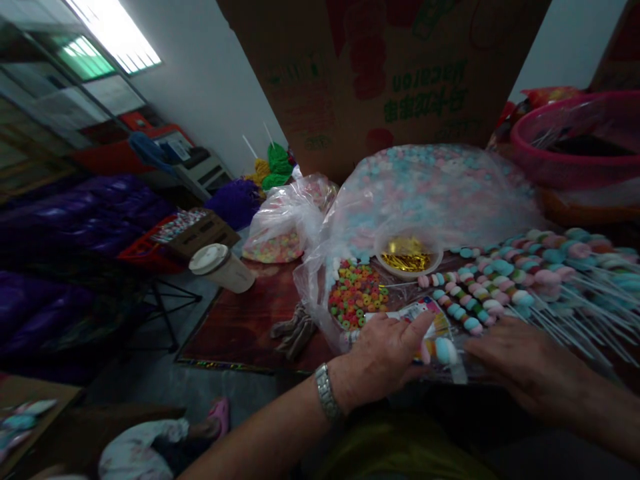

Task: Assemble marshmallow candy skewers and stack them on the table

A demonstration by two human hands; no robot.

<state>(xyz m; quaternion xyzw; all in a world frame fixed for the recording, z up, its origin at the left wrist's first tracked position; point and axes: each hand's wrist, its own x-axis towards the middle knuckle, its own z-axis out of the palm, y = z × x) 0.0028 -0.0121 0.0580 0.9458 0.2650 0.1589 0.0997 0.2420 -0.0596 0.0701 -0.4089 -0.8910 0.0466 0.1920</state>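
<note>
Our table carries several containers at once: a large clear plastic bag (425, 193) bulges with pastel pink and blue candy pieces, and beside it a smaller clear bag (283, 223) holds mixed multicoloured pieces, gathered at the bottom. A little clear bowl (407, 253) in front of the large bag holds gold twist ties, and just beside it lies a heap of bright candy rings (356, 293) on clear plastic. Farther back on the right, a pink plastic basin (575, 140) sits by the tall cardboard carton (380, 73), though we cannot make out what is inside the basin. Off to the left, near the edge of the reddish wooden table (240, 330), stands a lidded paper cup (223, 267). Across the right side, finished candy skewers (545, 280) lie fanned out, their white sticks pointing toward the lower right. Right at our hands is a single pink and blue candy skewer (443, 350) in a printed plastic sleeve (425, 327), lying between them near the table's front edge. Our left hand (380, 357), watch on its wrist, is curled over the sleeve and pinches it, while our right hand (520, 357) lies just beside the skewer, fingers reaching toward the sleeve; we cannot tell whether it grips anything
</note>
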